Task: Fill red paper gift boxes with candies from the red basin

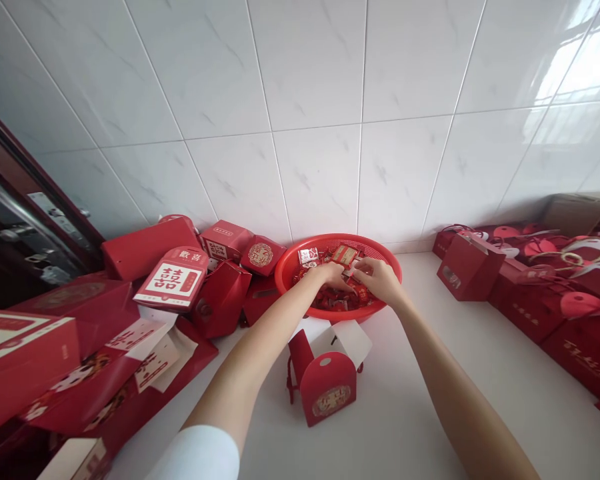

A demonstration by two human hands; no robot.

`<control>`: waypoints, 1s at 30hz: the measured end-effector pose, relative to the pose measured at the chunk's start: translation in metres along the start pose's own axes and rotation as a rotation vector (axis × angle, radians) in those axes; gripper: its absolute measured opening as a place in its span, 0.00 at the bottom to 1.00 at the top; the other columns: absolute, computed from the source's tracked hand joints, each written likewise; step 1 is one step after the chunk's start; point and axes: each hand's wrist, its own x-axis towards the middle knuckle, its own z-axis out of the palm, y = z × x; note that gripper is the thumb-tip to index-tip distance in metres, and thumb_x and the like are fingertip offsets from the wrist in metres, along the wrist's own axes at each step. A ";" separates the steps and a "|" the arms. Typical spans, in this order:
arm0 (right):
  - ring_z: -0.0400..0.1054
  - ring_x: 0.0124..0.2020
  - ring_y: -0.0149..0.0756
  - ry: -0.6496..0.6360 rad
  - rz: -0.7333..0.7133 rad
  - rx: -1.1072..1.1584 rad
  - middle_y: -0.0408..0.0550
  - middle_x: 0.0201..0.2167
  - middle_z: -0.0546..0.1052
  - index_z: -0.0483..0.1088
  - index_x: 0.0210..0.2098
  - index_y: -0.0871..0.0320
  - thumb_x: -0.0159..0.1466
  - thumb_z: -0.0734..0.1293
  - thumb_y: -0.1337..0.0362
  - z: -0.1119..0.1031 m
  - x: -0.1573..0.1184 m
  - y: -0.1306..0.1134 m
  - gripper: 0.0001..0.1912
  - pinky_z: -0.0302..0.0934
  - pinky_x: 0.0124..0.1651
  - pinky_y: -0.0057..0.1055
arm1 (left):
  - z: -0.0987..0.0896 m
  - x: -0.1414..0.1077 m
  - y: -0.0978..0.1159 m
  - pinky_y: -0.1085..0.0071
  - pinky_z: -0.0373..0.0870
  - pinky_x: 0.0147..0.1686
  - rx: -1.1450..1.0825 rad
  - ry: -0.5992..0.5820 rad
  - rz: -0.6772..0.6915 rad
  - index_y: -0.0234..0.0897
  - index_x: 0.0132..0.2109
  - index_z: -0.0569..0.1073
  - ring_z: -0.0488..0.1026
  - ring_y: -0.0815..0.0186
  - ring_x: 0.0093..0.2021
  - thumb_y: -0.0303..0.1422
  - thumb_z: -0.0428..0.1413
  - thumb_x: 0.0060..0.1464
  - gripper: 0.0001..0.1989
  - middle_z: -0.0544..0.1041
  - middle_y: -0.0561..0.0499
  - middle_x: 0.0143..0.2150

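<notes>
Both hands are inside a red plastic basket [395, 267] of small wrapped sweets [337, 305]. My left hand [336, 277] reaches down among the sweets, its thumb and fingers apart. Beside it, my right hand [381, 279] has its fingertips drawn together over the sweets; what they pinch, if anything, is too small to make out. A red and gold packet [345, 255] lies just beyond the fingers. In front of the basket, between my forearms, a red gift box [330, 387] with a gold round emblem stands with its white-lined flaps raised.
Several red boxes and bags pile up on the left, among them a box with a white label [173, 280]. More red gift boxes [470, 267] with ribbons line the right side of the white tabletop [390, 407]. A tiled wall [315, 180] stands behind the basket.
</notes>
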 end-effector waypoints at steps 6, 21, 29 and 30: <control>0.75 0.39 0.41 -0.003 -0.003 0.042 0.49 0.37 0.81 0.75 0.35 0.56 0.60 0.66 0.61 0.002 0.003 0.006 0.07 0.65 0.37 0.32 | 0.002 0.000 -0.005 0.69 0.72 0.42 -0.106 -0.026 0.029 0.41 0.49 0.78 0.76 0.51 0.52 0.45 0.69 0.37 0.29 0.79 0.44 0.56; 0.75 0.42 0.43 0.239 0.046 0.281 0.49 0.38 0.81 0.73 0.36 0.55 0.58 0.65 0.59 0.001 0.005 0.002 0.10 0.68 0.44 0.37 | -0.011 -0.010 -0.017 0.68 0.67 0.55 -0.424 -0.035 0.253 0.42 0.45 0.82 0.74 0.57 0.54 0.32 0.69 0.40 0.21 0.81 0.54 0.49; 0.75 0.37 0.41 -0.011 -0.046 0.487 0.47 0.35 0.80 0.74 0.36 0.55 0.63 0.64 0.41 -0.012 -0.004 -0.006 0.23 0.70 0.40 0.35 | -0.005 -0.030 -0.024 0.62 0.69 0.55 -0.953 0.301 0.247 0.36 0.47 0.82 0.75 0.54 0.54 0.32 0.72 0.38 0.25 0.81 0.46 0.50; 0.75 0.36 0.41 -0.056 -0.052 0.512 0.47 0.33 0.80 0.73 0.36 0.56 0.61 0.68 0.40 -0.012 -0.005 -0.006 0.24 0.71 0.38 0.35 | -0.003 -0.032 -0.024 0.61 0.69 0.56 -0.966 0.313 0.244 0.36 0.48 0.81 0.75 0.53 0.55 0.34 0.73 0.38 0.26 0.81 0.45 0.51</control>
